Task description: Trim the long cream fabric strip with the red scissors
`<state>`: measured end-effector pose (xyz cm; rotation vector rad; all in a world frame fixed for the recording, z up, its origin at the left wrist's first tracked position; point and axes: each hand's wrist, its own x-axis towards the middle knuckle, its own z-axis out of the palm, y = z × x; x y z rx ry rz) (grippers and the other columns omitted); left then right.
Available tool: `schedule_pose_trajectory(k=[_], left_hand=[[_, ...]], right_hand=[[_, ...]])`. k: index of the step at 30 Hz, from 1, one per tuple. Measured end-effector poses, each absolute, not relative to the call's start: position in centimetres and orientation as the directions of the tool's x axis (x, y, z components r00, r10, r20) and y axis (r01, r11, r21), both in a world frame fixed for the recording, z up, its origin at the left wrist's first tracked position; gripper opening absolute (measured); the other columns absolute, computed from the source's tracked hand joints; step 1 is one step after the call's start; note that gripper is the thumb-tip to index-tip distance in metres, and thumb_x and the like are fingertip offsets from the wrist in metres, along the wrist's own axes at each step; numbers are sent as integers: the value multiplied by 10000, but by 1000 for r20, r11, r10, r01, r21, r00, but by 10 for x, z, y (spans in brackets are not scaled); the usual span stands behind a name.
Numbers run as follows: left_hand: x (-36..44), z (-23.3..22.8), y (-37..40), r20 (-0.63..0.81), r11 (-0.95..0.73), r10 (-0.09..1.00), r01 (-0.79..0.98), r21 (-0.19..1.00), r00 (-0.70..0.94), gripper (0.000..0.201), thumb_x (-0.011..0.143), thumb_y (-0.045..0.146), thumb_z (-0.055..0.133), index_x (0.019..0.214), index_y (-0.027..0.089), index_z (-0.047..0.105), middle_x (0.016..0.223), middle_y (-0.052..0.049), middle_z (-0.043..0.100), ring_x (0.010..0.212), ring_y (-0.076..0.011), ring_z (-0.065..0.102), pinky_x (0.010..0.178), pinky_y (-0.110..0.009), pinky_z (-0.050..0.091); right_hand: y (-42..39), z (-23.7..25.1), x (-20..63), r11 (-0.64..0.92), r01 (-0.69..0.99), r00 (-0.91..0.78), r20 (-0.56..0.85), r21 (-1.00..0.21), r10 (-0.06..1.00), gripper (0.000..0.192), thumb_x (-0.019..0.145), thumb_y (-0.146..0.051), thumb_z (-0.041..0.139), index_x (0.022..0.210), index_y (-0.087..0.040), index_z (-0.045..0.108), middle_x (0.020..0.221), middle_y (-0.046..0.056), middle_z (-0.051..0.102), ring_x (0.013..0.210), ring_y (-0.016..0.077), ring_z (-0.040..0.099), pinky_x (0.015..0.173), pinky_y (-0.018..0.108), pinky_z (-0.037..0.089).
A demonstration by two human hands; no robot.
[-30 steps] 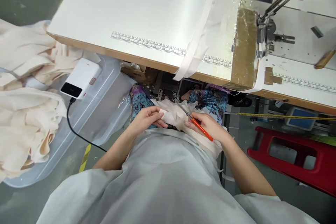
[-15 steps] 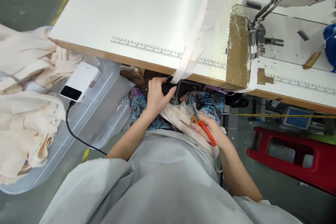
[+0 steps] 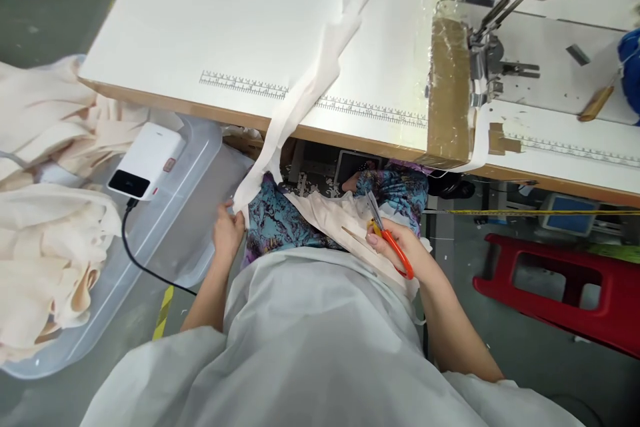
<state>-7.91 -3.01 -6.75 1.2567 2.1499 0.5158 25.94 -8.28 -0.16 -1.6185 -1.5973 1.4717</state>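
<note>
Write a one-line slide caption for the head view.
Seated at a sewing table, left hand pulls a white fabric strip off the edge; right hand holds orange-handled scissors.

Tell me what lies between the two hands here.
In the head view, the patterned-trousered lap and a cream cloth piece lie between the left hand, which grips the white strip, and the right hand, which holds scissors.

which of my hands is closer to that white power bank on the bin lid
Left. Your left hand, gripping the white fabric strip, is just right of the power bank; your right hand with the scissors is farther right, over your lap.
</note>
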Motion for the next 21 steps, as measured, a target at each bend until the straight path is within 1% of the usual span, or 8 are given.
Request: schedule_pose_trajectory(k=[2, 4, 6, 9, 13, 15, 18, 21], left_hand=[[-74, -50, -44, -361, 433, 901, 567, 701, -241, 315, 870, 353, 499, 1093, 145, 578, 585, 4, 562, 524, -182, 568, 547, -276, 455], [-53, -27, -52, -427, 358, 896, 367, 859, 125, 378, 906, 454, 454, 1104, 159, 582, 700, -27, 611, 579, -166, 591, 578, -272, 483], [-28, -4, -52, -388, 313, 817, 236, 920, 426, 393, 912, 471, 477, 1158, 180, 570, 808, -46, 639, 662, -160, 606, 614, -262, 492], [-4, 16, -44, -254, 98, 864, 350, 932, 434, 241, 902, 416, 556, 959, 202, 648, 807, -34, 605, 678, -138, 555, 605, -242, 449], [3, 22, -36, -28, -148, 939, 475, 867, 343, 275, 887, 399, 588, 723, 183, 639, 964, -69, 592, 660, -115, 519, 579, -256, 416], [3, 25, -34, -143, -19, 920, 404, 915, 366, 288, 897, 422, 565, 757, 178, 621, 878, -61, 631, 553, -94, 510, 519, -245, 409], [4, 30, -31, -411, 337, 788, 239, 911, 458, 319, 894, 492, 556, 861, 177, 590, 548, 7, 605, 423, -113, 533, 455, -225, 425], [6, 33, -28, -502, 516, 710, 121, 848, 494, 375, 842, 532, 622, 884, 161, 591, 557, -19, 664, 512, -166, 656, 508, -233, 506]], right_hand=[[-80, -2, 256, -235, 476, -241, -383, -847, 892, 402, 841, -576, 587, 734, -203, 483, 690, -11, 475, 637, 139, 420, 590, 267, 353], [-76, 1, 251, -211, 519, -279, -397, -828, 874, 424, 834, -596, 581, 722, -204, 464, 681, -15, 460, 633, 137, 409, 581, 264, 339], [-72, 6, 248, -177, 566, -323, -415, -805, 850, 447, 831, -617, 567, 707, -208, 437, 659, -24, 431, 619, 133, 390, 562, 261, 318], [-69, 13, 248, -124, 619, -365, -424, -775, 829, 468, 846, -619, 542, 678, -217, 372, 625, -42, 367, 590, 121, 346, 538, 254, 287], [-66, 15, 252, -71, 660, -396, -426, -748, 814, 474, 864, -607, 528, 670, -219, 335, 616, -50, 341, 573, 112, 315, 524, 246, 266], [-63, 15, 252, -50, 667, -427, -437, -743, 792, 482, 865, -619, 520, 669, -217, 341, 617, -49, 344, 567, 109, 312, 518, 244, 255], [-55, 17, 248, -20, 647, -496, -440, -763, 748, 511, 863, -657, 493, 657, -215, 338, 613, -49, 335, 557, 106, 307, 510, 242, 240], [-47, 20, 244, -14, 616, -557, -448, -787, 699, 530, 859, -688, 470, 652, -215, 352, 609, -49, 327, 551, 106, 305, 505, 240, 234]])
